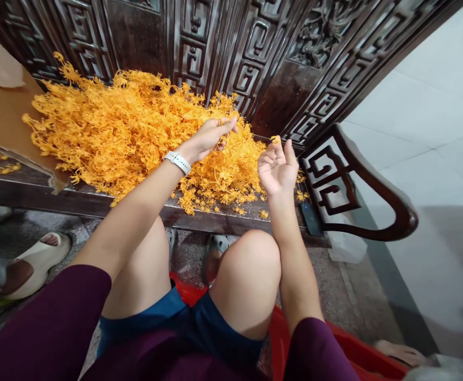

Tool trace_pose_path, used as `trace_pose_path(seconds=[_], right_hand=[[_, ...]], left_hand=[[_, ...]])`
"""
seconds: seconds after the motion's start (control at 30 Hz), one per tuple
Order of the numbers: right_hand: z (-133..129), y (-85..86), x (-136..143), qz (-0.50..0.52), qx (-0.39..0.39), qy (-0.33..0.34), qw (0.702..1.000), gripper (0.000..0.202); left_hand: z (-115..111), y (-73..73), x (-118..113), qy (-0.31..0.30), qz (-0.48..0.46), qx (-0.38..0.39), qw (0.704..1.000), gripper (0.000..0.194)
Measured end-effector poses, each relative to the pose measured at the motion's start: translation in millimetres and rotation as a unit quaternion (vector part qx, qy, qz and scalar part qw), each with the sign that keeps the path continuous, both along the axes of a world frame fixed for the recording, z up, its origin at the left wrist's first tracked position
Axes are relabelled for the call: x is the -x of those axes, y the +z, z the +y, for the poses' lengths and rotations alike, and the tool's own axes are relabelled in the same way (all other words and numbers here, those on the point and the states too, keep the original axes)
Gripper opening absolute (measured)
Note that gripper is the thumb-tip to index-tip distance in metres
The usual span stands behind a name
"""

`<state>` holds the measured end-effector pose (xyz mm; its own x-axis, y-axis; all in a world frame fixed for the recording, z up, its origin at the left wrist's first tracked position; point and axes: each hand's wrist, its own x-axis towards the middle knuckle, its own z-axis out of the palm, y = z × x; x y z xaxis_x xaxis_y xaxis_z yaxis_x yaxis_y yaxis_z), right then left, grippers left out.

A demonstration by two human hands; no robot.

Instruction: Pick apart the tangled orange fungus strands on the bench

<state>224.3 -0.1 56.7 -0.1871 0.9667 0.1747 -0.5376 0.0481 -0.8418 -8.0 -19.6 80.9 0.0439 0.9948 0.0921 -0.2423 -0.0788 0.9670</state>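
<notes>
A large heap of orange flower-like pieces [136, 127], with thin stems and spiky heads, lies on the dark wooden bench. My left hand [211, 136], with a white watch [178, 162] on its wrist, is over the right part of the heap. Its fingers are bent, and bits of orange show between them; the heap behind makes their outline hard to separate. To the right of the heap my right hand [277, 168] is raised, palm up and fingers curled. A small orange flower piece [275, 139] sits at its fingertips, and the thumb stands apart from the index finger.
The bench has a carved back [251, 58] and a curved armrest [390, 211]. A dark phone [311, 218] lies by the armrest. Cardboard [9, 111] stands at the left. Loose pieces lie along the bench edge. Another person's sandalled foot [41, 264] is at lower left.
</notes>
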Motion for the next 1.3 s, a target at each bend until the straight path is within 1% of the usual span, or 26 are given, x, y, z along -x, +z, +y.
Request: trace_pose_path(seconds=[0.07, 0.17, 0.27, 0.3, 0.33, 0.37, 0.4, 0.43, 0.47, 0.5, 0.53, 0.57, 0.6, 0.63, 0.73, 0.8, 0.9, 0.97, 1.03, 1.07, 1.1, 1.17, 1.23, 1.3], right_hand=[[-5, 2.0, 3, -0.017, 0.02, 0.013, 1.0, 0.026], [-14, 1.5, 11, -0.051, 0.057, 0.067, 0.995, 0.034], [-20, 0.5, 14, -0.097, 0.058, 0.096, 0.989, 0.038], [-19, 1.2, 14, -0.096, 0.054, 0.101, 0.989, 0.037], [-18, 2.4, 12, -0.073, 0.051, 0.104, 0.991, 0.035], [-15, 4.1, 9, -0.024, 0.05, 0.107, 0.993, 0.031], [-13, 6.2, 6, 0.047, 0.054, 0.107, 0.992, 0.027], [-11, 8.2, 3, 0.13, 0.064, 0.106, 0.984, 0.025], [-9, 9.7, 1, 0.212, 0.078, 0.105, 0.969, 0.027], [-8, 10.5, -1, 0.278, 0.097, 0.103, 0.95, 0.035], [-8, 10.3, -2, 0.324, 0.116, 0.1, 0.934, 0.045], [-8, 9.1, -2, 0.346, 0.132, 0.096, 0.924, 0.053], [-9, 6.9, -1, 0.349, 0.141, 0.092, 0.922, 0.059], [-9, 4.1, 0, 0.335, 0.142, 0.088, 0.927, 0.063], [-5, -4.3, 2, 0.243, 0.105, 0.084, 0.961, 0.064], [-2, -6.5, 1, 0.172, 0.084, 0.086, 0.978, 0.057], [-2, -2.6, 1, 0.063, 0.085, 0.088, 0.991, 0.039], [-7, 2.8, 5, 0.002, 0.094, 0.079, 0.992, 0.032], [-15, 7.5, 13, -0.039, 0.094, 0.059, 0.993, 0.031], [-19, 8.8, 18, -0.059, 0.082, 0.046, 0.994, 0.031], [-23, 9.2, 22, -0.084, 0.059, 0.032, 0.994, 0.031], [-29, 7.1, 32, -0.147, -0.014, 0.012, 0.989, 0.029], [-29, 1.6, 39, -0.206, -0.091, 0.006, 0.974, 0.031], [-26, -5.7, 43, -0.243, -0.142, 0.0, 0.96, 0.036]], left_hand=[[0, -0.1, 0, -0.004, 0.018, -0.005, 1.0, 0.037], [2, -1.6, 1, 0.004, 0.037, -0.007, 0.999, 0.037], [4, -2.9, 2, 0.015, 0.036, 0.001, 0.999, 0.038], [6, -3.5, 3, 0.017, 0.032, 0.002, 0.999, 0.038], [7, -4.2, 3, 0.018, 0.029, 0.0, 0.999, 0.039], [8, -5.1, 4, 0.017, 0.026, -0.004, 1.0, 0.04], [9, -6.3, 4, 0.016, 0.024, -0.009, 1.0, 0.04], [10, -7.7, 5, 0.015, 0.024, -0.013, 1.0, 0.041], [10, -9.2, 5, 0.011, 0.025, -0.016, 1.0, 0.042], [11, -10.7, 6, 0.005, 0.026, -0.017, 0.999, 0.044], [11, -12.0, 6, 0.0, 0.029, -0.016, 0.999, 0.046], [12, -13.0, 7, -0.005, 0.031, -0.014, 0.999, 0.049], [12, -13.6, 7, -0.009, 0.034, -0.013, 0.999, 0.051], [12, -13.8, 7, -0.01, 0.037, -0.011, 0.999, 0.053], [11, -12.3, 6, -0.002, 0.048, -0.012, 0.999, 0.054], [9, -10.0, 4, 0.005, 0.062, -0.007, 0.998, 0.056], [6, -6.1, 1, 0.016, 0.094, 0.006, 0.995, 0.061], [3, -4.6, -1, 0.021, 0.117, 0.017, 0.993, 0.064], [2, -5.1, -4, 0.019, 0.133, 0.027, 0.991, 0.065], [1, -6.3, -6, 0.016, 0.139, 0.028, 0.99, 0.065], [1, -7.9, -9, 0.013, 0.144, 0.024, 0.989, 0.064], [2, -11.6, -15, 0.002, 0.149, 0.004, 0.989, 0.056], [2, -14.3, -21, -0.003, 0.138, -0.016, 0.99, 0.047], [2, -14.9, -25, -0.004, 0.118, -0.027, 0.993, 0.043]])
